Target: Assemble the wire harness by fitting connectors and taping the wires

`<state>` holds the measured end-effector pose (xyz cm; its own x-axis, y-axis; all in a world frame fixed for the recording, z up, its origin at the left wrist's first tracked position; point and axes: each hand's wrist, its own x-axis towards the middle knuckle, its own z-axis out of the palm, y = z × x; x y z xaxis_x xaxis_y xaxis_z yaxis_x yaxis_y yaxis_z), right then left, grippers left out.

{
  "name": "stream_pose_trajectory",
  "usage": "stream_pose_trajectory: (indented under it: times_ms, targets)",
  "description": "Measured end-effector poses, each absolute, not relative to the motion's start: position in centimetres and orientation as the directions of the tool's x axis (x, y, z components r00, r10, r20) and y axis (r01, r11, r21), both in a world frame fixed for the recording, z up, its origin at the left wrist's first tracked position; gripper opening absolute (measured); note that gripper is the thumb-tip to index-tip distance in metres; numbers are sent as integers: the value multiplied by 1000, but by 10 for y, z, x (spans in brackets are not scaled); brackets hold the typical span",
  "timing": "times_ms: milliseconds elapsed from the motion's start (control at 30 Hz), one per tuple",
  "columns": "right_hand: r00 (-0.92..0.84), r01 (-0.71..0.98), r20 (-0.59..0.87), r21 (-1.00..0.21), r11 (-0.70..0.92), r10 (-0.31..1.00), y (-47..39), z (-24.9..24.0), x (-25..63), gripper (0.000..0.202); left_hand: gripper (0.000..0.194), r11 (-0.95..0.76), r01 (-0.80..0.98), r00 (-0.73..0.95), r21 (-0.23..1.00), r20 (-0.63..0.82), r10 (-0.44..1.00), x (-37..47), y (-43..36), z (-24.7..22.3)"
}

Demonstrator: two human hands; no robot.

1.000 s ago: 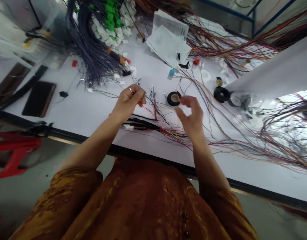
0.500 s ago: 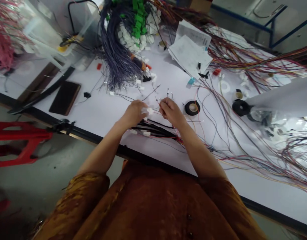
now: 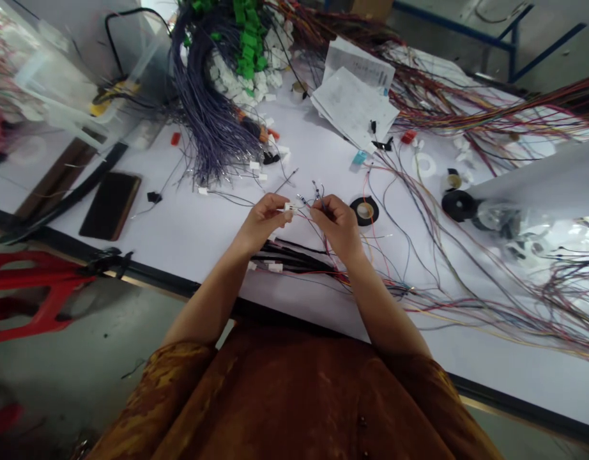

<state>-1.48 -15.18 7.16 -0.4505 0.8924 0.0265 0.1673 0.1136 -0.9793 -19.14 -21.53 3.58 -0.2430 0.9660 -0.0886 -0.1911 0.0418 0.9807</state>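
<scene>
White table (image 3: 167, 223) spans the middle of the frame; near its centre I see the left hand (image 3: 264, 217) pinching a small white plug (image 3: 290, 207), set crosswise, one end toward the right hand (image 3: 338, 225) just beside it, which grasps thin wires (image 3: 303, 200).

The connector (image 3: 290, 207) in the left hand (image 3: 263, 222) is white; the thin wires (image 3: 303, 200) at the right hand (image 3: 340, 223) look dark, with some red. Just right of the right hand, a tape roll (image 3: 356, 211) is black around a pale tan core. On the near side of both hands, a bundle (image 3: 304, 260) shows black sheathing, then red, yellow and blue strands. Beyond the left hand are violet-blue wires (image 3: 198, 108) and bright green housings (image 3: 250, 46); beyond the right, a teal connector (image 3: 359, 158). Under both, the tabletop (image 3: 172, 255) is plain white. The sleeves (image 3: 179, 367) behind are rust brown, mottled gold.
</scene>
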Motion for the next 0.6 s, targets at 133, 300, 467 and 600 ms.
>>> stream_pose_trajectory:
  times_ms: [133, 300, 467, 600]
  targets:
    - [-397, 188, 49, -973, 133, 917, -146, 69, -11, 13, 31, 45, -351, -316, 935, -164, 935, -183, -210, 28]
    - [-500, 191, -12, -977, 97, 866, -156, 66, -7, 17, 32, 138, -631, -196, 763, -329, 924, -179, -210, 21]
    - [-490, 246, -47, -966, 87, 870, -171, 56, -6, 17, 16, 177, -744, -141, 645, -409, 902, -174, -209, 20]
    - [-462, 276, -48, -957, 92, 886, -173, 52, -7, 19, 16, 199, -744, -138, 638, -439, 888, -173, -208, 21]
